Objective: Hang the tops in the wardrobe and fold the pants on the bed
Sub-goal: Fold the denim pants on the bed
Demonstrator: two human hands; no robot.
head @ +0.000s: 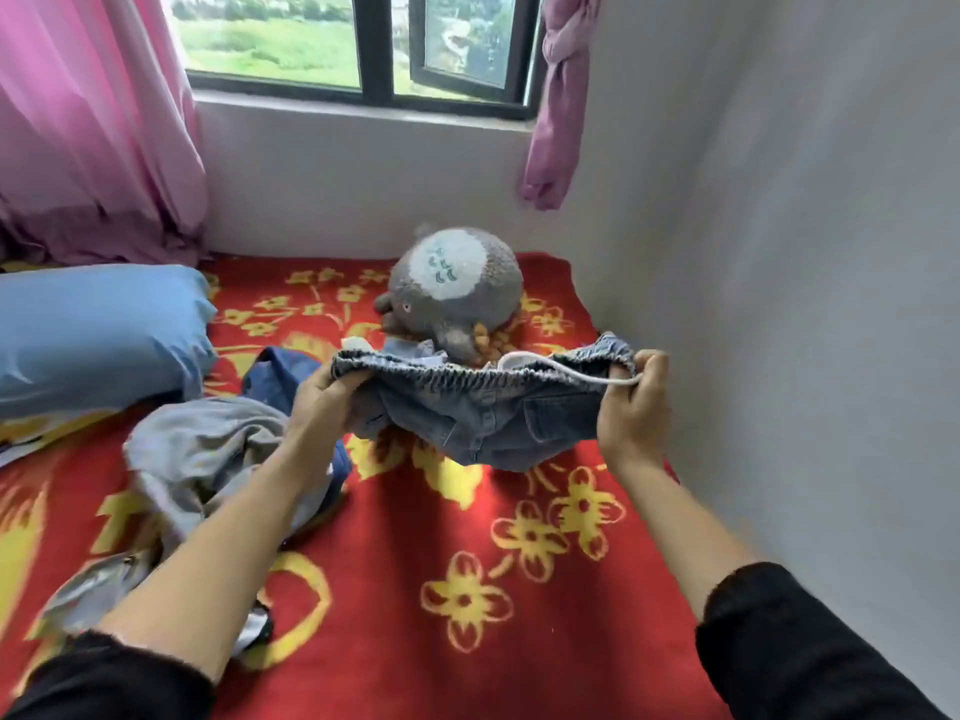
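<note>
Gripping the small blue denim pants with a gathered elastic waistband [483,413] at both ends of the waistband. Curling the fingers of the left hand [322,402] round the left end; pinching the right end between the thumb and curled fingers of the right hand [631,407]. Holding the pants spread wide between the two hands, raised over the middle of the bed, legs sagging downward; not discernible whether the lowest fold is touching the cover.

- Trailing along the right half of the waistband to the right hand: white cord drawstring [561,368].
- Lying beneath: bed under a red blanket with yellow flower pattern [467,563].
- Lying crumpled under and beside the left forearm: pale grey cloth garment [208,449]; showing from behind it, beside the left hand, dark blue garment [280,376].
- Sitting just behind the pants, near the wall: round grey plush toy with a white patch [457,283].
- Resting at the left edge: light blue pillow [98,335].
- Hanging upper left: pink curtain [93,122]; hanging upper right, beside the dark-framed window [374,44]: knotted mauve curtain [561,96].
- Standing along the right: plain white wall [779,252].
- Covering both arms toward the elbows: black sleeves [789,646].
</note>
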